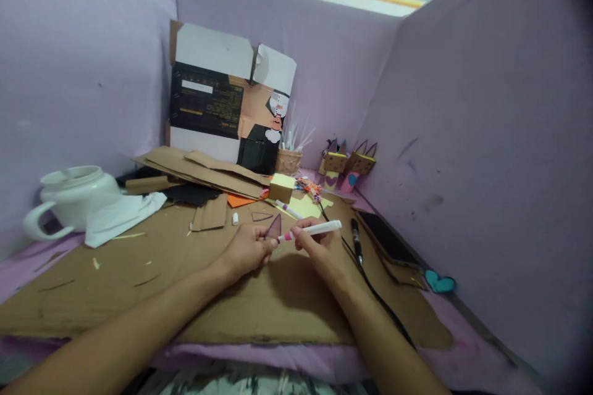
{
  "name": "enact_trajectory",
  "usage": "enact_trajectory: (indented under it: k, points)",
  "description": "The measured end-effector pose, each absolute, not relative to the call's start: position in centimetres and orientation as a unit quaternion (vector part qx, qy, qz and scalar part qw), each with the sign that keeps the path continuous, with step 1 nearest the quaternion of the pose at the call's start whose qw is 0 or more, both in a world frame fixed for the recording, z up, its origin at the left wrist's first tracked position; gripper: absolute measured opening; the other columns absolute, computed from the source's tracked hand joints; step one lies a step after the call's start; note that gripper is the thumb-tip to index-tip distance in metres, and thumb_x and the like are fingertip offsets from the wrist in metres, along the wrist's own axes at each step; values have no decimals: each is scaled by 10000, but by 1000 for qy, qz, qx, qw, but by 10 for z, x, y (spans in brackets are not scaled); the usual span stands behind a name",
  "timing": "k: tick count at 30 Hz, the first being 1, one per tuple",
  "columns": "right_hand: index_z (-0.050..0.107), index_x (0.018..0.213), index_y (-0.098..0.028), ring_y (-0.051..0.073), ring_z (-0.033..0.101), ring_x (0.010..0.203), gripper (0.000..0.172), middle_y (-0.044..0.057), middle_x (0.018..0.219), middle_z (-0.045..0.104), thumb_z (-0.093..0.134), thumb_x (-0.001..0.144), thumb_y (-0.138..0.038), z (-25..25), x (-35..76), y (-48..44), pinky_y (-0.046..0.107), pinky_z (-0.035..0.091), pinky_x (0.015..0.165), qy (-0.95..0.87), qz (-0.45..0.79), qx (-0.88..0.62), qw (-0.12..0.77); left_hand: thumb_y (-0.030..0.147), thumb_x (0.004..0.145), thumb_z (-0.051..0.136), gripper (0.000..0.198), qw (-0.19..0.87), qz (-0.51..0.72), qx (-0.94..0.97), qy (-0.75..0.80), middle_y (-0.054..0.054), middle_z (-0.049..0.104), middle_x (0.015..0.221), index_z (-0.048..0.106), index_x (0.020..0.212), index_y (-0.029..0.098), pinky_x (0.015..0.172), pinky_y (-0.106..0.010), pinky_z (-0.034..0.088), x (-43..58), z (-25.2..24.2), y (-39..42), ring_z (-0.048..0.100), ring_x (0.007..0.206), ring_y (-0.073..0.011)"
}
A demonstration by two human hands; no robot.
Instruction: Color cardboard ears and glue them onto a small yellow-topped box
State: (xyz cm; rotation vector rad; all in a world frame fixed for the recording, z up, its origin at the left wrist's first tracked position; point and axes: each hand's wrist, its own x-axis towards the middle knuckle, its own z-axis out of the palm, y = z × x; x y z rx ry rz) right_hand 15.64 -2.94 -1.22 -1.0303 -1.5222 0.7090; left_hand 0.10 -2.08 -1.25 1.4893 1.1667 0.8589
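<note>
My left hand [248,250] pinches a small pointed cardboard piece [274,228] with a dark purple face, holding it upright over the brown cardboard sheet [139,278]. My right hand [319,247] grips a white marker with a pink tip [312,230]. The pink tip touches the edge of the pointed piece. Both hands are closed and sit close together at the middle of the desk.
A white jug [69,197] and white paper [123,213] lie left. Stacked cardboard [204,170] and a propped box [217,105] stand behind. A second marker [288,208], yellow block [281,187], black pen with cord [356,241], phone [386,236], paper figures [347,166] sit right.
</note>
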Motion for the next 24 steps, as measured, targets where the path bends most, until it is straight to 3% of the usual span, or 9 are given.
enact_trajectory:
  k: [7, 14, 24]
  points:
    - [612, 733, -157, 124, 522, 513, 171, 2, 557, 574, 586, 760, -325, -12, 157, -28, 229, 392, 493, -630, 266, -429, 590, 265, 634, 517, 124, 513, 358, 615, 480, 67, 436, 334, 467, 571, 171, 307, -166, 207, 2, -11, -21, 307, 267, -46]
    - [595, 645, -154, 100, 455, 445, 166, -23, 481, 525, 588, 743, -288, -15, 159, -27, 208, 328, 438, -635, 284, -438, 570, 286, 629, 512, 125, 525, 361, 604, 479, 72, 430, 327, 490, 595, 168, 298, -165, 196, 1, -12, -20, 291, 260, -44]
    - [603, 681, -154, 105, 471, 458, 170, -20, 495, 530, 589, 751, -309, -13, 157, -27, 216, 346, 450, -631, 275, -438, 578, 265, 636, 515, 105, 521, 362, 600, 488, 77, 436, 327, 495, 602, 168, 303, -165, 195, 2, -11, -21, 300, 260, -44]
